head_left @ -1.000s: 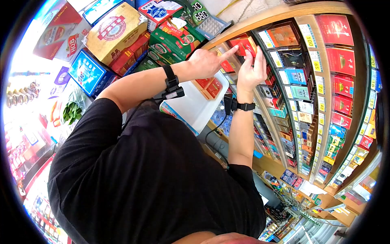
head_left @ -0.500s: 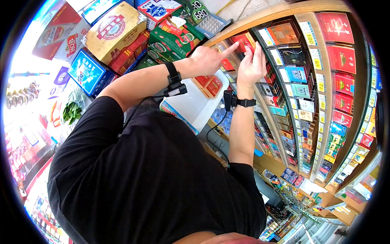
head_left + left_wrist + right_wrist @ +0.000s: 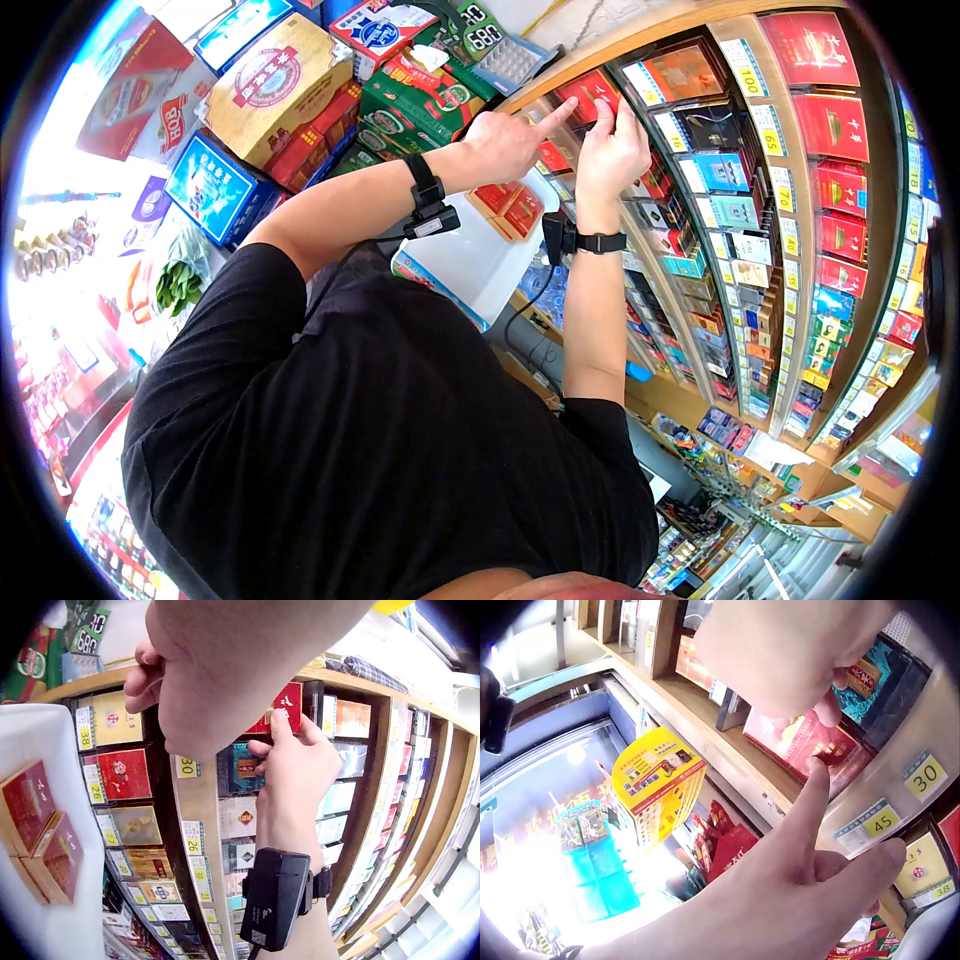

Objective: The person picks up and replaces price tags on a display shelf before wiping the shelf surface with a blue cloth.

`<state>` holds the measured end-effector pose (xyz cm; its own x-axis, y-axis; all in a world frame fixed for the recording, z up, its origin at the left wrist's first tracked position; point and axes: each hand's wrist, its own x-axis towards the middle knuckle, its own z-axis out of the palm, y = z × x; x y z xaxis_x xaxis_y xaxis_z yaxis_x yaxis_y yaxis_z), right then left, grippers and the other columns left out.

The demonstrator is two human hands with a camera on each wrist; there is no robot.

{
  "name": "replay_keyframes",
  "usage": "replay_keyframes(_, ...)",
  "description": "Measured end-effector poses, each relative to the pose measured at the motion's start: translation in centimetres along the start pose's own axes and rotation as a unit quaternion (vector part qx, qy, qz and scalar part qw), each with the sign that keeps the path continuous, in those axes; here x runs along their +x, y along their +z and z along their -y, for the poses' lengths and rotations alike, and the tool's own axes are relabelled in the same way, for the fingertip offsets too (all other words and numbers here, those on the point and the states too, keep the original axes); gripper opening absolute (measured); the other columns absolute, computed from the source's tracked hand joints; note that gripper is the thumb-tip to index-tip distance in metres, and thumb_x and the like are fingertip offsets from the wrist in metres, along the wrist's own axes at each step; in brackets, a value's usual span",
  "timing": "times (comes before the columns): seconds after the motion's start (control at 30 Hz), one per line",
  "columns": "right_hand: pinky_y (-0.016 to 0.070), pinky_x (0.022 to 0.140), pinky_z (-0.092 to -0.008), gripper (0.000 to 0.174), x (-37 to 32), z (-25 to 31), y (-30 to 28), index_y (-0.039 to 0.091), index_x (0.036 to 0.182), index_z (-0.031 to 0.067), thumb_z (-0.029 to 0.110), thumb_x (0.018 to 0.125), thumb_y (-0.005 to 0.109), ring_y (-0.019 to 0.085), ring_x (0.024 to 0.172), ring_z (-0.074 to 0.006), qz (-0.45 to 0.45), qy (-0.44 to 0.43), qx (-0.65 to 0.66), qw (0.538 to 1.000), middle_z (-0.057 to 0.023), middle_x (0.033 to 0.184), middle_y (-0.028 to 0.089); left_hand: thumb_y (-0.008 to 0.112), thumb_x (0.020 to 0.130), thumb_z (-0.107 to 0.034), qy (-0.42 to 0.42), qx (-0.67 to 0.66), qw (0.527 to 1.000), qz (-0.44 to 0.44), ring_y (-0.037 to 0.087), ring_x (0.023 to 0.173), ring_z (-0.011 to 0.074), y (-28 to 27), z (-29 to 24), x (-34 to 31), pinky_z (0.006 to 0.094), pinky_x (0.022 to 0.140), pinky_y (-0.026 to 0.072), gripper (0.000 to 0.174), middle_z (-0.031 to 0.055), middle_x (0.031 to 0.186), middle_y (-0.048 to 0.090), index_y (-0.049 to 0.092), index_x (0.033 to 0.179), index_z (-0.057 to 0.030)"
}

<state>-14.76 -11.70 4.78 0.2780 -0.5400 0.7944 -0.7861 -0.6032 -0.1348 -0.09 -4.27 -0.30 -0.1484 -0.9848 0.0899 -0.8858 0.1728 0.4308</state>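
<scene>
A red cigarette pack [image 3: 590, 92] lies in the top slot of the slanted shelf rack, its printed face outward. My left hand [image 3: 505, 145] points at it with a straight index finger, whose tip touches the pack's face in the right wrist view. The other fingers of that hand are bent. My right hand [image 3: 610, 160] is at the pack's opposite edge, its thumb on the red face and its fingers alongside. In the left wrist view this right hand [image 3: 300, 769] partly covers the pack [image 3: 289, 697]. Several red-and-gold packs [image 3: 520, 210] lie in a white tray [image 3: 475, 260] below my wrists.
Rows of cigarette packs with yellow price tags [image 3: 755, 80] fill the rack [image 3: 745, 45] to the right. Stacked cartons, including a cream box [image 3: 265, 75] and a green box [image 3: 415, 95], stand at the upper left. A cable [image 3: 525, 310] hangs by my right wrist.
The pack, earlier tilted out between my right thumb and fingers, now lies flatter in its slot. Both hands have followed it slightly leftward; my left index finger still points at it.
</scene>
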Motion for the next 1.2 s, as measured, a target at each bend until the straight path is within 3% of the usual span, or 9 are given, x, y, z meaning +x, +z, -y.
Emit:
replay_keyframes(0.2,0.0621,0.076,-0.0459,0.030,0.2,0.1,0.0,0.081,0.113,-0.0003,0.020,0.091,0.084,0.077,0.088,-0.0393,0.002,0.005,-0.004,1.000,-0.0199,0.104,0.080,0.067,0.098,-0.027,-0.011,0.004,1.000,0.010,0.074,0.065,0.0323,-0.3,-0.3,0.2,0.0468,0.057,0.0577,0.101,0.0158,0.077,0.074,0.002,0.176,-0.0223)
replay_keyframes(0.37,0.0622,0.078,-0.0509,0.030,1.1,1.5,-1.8,0.078,0.123,0.0056,0.021,0.099,0.072,0.077,0.091,-0.0413,0.155,0.040,-0.102,0.982,-0.0206,0.108,0.078,0.068,0.095,-0.022,0.005,-0.012,1.000,0.023,0.076,0.070,0.0345,0.0,0.1,-0.1,0.0479,0.059,0.0585,0.105,0.0201,0.086,0.077,0.001,0.176,-0.0216)
replay_keyframes(0.53,0.0644,0.072,-0.0529,0.049,0.5,2.1,-2.6,0.060,0.148,0.0109,0.019,0.100,0.067,0.077,0.095,-0.0431,0.195,0.001,-0.083,0.977,-0.0202,0.135,0.070,0.070,0.097,-0.026,-0.001,-0.022,1.000,0.016,0.077,0.074,0.0361,-0.2,-0.1,-0.1,0.0499,0.063,0.0593,0.104,0.0196,0.089,0.077,0.002,0.176,-0.0287)
replay_keyframes(0.63,0.0650,0.067,-0.0491,0.051,0.3,2.1,-2.6,0.059,0.149,0.0098,0.019,0.100,0.066,0.078,0.091,-0.0404,0.208,0.003,-0.084,0.974,-0.0178,0.137,0.067,0.064,0.103,-0.037,0.018,-0.015,0.999,-0.030,0.075,0.074,0.0394,0.4,0.2,-0.2,0.0533,0.064,0.0601,0.092,0.0186,0.086,0.076,0.006,0.175,-0.0308)
replay_keyframes(0.7,0.0637,0.065,-0.0442,0.053,-0.2,1.7,-2.3,0.056,0.151,0.0082,0.019,0.100,0.066,0.077,0.085,-0.0388,0.185,-0.004,-0.022,0.982,-0.0172,0.134,0.068,0.065,0.102,-0.039,0.026,-0.012,0.999,-0.045,0.076,0.077,0.0416,1.6,0.9,-0.2,0.0538,0.070,0.0612,0.091,0.0205,0.088,0.077,0.011,0.174,-0.0303)
replay_keyframes(0.83,0.0618,0.063,-0.0412,0.041,-3.2,0.5,-4.4,0.070,0.133,0.0065,0.011,0.092,0.073,0.077,0.079,-0.0327,0.041,-0.059,0.110,0.991,-0.0147,0.130,0.071,0.070,0.098,-0.034,0.005,-0.047,0.999,0.015,0.075,0.078,0.0419,-1.0,0.8,-1.3,0.0532,0.074,0.0612,0.096,0.0179,0.084,0.076,0.011,0.175,-0.0290)
replay_keyframes(0.87,0.0611,0.066,-0.0402,0.028,-4.3,-0.1,-5.3,0.076,0.118,0.0048,0.007,0.090,0.074,0.077,0.082,-0.0309,0.012,-0.060,0.111,0.992,-0.0124,0.124,0.074,0.070,0.098,-0.032,0.010,-0.067,0.998,0.008,0.075,0.077,0.0406,-0.6,1.7,-1.7,0.0527,0.072,0.0600,0.097,0.0158,0.083,0.075,0.011,0.175,-0.0273)
replay_keyframes(1.07,0.0588,0.082,-0.0389,0.016,-10.4,-8.0,-11.6,0.075,0.105,0.0037,0.002,0.089,0.074,0.073,0.099,-0.0311,-0.075,0.042,-0.018,0.996,-0.0113,0.113,0.076,0.072,0.098,-0.020,0.014,-0.175,0.984,-0.015,0.072,0.073,0.0337,-0.4,3.3,-4.8,0.0460,0.069,0.0557,0.081,0.0109,0.081,0.070,0.034,0.169,-0.0156)
replay_keyframes(1.2,0.0434,0.108,-0.0512,0.031,-11.4,-11.9,-15.0,0.076,0.125,0.0041,0.015,0.096,0.075,0.062,0.127,-0.0329,-0.062,0.034,-0.174,0.982,-0.0112,0.135,0.072,0.073,0.099,-0.014,0.027,-0.174,0.984,-0.006,0.065,0.065,0.0238,0.1,3.0,-5.9,0.0372,0.062,0.0516,0.078,0.0115,0.080,0.069,0.037,0.167,-0.0045)
